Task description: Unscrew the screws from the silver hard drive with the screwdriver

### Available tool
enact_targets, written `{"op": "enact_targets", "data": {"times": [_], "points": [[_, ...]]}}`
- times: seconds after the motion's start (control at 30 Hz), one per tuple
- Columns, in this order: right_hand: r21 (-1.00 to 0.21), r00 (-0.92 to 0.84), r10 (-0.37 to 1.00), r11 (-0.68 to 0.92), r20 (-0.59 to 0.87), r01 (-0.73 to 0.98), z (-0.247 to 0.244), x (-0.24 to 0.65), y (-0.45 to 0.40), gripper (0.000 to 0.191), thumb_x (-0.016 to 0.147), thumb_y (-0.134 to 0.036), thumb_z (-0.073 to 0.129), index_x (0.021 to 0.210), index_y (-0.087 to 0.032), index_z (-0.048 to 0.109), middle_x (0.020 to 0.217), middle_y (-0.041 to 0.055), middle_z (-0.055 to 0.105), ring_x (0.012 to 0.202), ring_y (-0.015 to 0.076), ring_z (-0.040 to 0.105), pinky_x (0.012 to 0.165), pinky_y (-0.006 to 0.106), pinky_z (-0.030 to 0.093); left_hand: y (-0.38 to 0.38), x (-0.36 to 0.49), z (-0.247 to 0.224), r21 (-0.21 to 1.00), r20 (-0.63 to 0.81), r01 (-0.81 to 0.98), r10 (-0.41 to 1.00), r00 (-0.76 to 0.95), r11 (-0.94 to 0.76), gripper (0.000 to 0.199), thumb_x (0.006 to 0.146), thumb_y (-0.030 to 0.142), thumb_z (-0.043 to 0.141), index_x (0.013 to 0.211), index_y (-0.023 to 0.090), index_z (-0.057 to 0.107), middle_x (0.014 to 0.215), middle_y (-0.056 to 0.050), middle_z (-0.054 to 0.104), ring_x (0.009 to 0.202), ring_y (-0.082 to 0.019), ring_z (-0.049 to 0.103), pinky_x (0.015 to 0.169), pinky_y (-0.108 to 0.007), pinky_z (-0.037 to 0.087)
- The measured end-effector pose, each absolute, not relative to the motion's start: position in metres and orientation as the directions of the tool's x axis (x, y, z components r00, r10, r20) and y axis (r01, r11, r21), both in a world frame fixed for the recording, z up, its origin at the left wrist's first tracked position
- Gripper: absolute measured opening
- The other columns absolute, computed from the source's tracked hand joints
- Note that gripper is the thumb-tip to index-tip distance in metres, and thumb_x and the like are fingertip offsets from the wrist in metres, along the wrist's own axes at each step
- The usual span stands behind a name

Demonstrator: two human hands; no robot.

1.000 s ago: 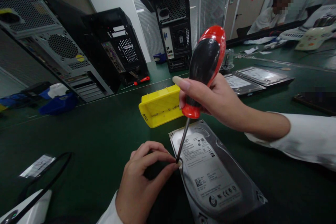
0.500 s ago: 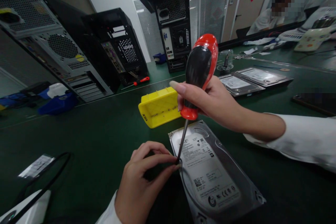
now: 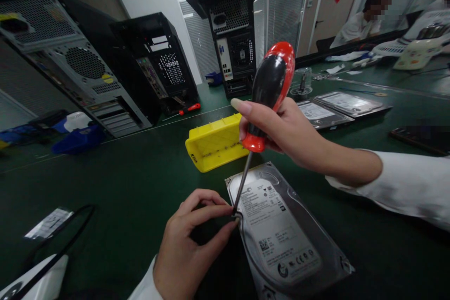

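While the right hand (image 3: 295, 138) is wrapped around the black-and-red handle of the big screwdriver (image 3: 270, 82), w/ its thumb laid along the side, the left hand (image 3: 197, 232) brings thumb and forefinger close about the tip; whether they pinch some small part, e.g. a screw, one cannot tell. The hard disk drive (image 3: 281, 229) lies flat on the green worktop (image 3: 133, 187), label up, right in front of the person, and the tip is at its left edge. As for progress, the tool is already in position, but the work at this spot looks unfinished, since both hands are gathered there. The drive's metal body and label are in place, and no removed part can be seen beside it; how many fastenings are left is too small to tell. Just behind the drive's far end there is a yellow bin (image 3: 218, 147) w/ handwriting; it prob. limits the room on that side, and the right hand hides its right end. Behind this hand, partly covered, lies a second drive (image 3: 319, 112), and next to it a third drive (image 3: 351, 101). At the back stand three PC towers (image 3: 234, 33), w/ a small red screwdriver (image 3: 190, 108) near the middle one. On the left are a blue bin (image 3: 77, 140) and a black cable (image 3: 70, 234), both well apart from the hands, so approx. no obstacle. In the bkgd., far right, sits another person (image 3: 355, 28).
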State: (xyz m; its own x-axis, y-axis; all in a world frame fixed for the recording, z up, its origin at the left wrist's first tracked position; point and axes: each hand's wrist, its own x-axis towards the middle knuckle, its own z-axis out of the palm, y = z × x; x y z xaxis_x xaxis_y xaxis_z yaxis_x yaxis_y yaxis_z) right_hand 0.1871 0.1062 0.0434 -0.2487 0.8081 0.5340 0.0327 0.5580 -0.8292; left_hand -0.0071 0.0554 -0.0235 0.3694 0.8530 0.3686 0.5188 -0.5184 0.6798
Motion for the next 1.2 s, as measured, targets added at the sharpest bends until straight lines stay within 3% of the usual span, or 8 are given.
{"op": "enact_targets", "data": {"times": [0.2, 0.7, 1.2], "points": [[-0.836, -0.228, 0.817, 0.549, 0.530, 0.022, 0.0427, 0.1902, 0.1088, 0.040, 0.082, -0.045, 0.048, 0.063, -0.009, 0.050, 0.055, -0.0015, 0.048, 0.046, -0.0012, 0.042, 0.045, 0.009, 0.037, 0.0554, -0.0089, -0.0238, 0.679, 0.354, 0.536, 0.864, 0.358, -0.501, 0.012, 0.069, 0.014, 0.068, 0.075, 0.023, 0.073, 0.080, -0.003, 0.062, 0.074, -0.016, 0.062, 0.066, -0.025, 0.050], [-0.862, -0.230, 0.844, 0.506, 0.485, 0.038, 0.0425, 0.1878, 0.1065, 0.039, 0.083, -0.041, 0.049, 0.062, -0.008, 0.052, 0.050, -0.0044, 0.042, 0.043, -0.0037, 0.037, 0.043, 0.007, 0.033, 0.0534, -0.0092, -0.0217, 0.711, 0.347, 0.520, 0.879, 0.327, -0.474, 0.009, 0.069, 0.017, 0.070, 0.071, 0.024, 0.073, 0.076, -0.001, 0.062, 0.071, -0.014, 0.062, 0.064, -0.022, 0.049], [-0.826, -0.261, 0.814, 0.556, 0.518, 0.095, 0.0402, 0.1845, 0.1020, 0.034, 0.078, -0.038, 0.054, 0.064, -0.008, 0.054, 0.056, -0.0007, 0.052, 0.049, -0.0004, 0.047, 0.045, 0.007, 0.038, 0.0545, -0.0082, -0.0225, 0.703, 0.339, 0.530, 0.878, 0.337, -0.474, 0.011, 0.072, 0.017, 0.066, 0.073, 0.024, 0.074, 0.077, -0.002, 0.062, 0.070, -0.013, 0.063, 0.062, -0.020, 0.051]]}}
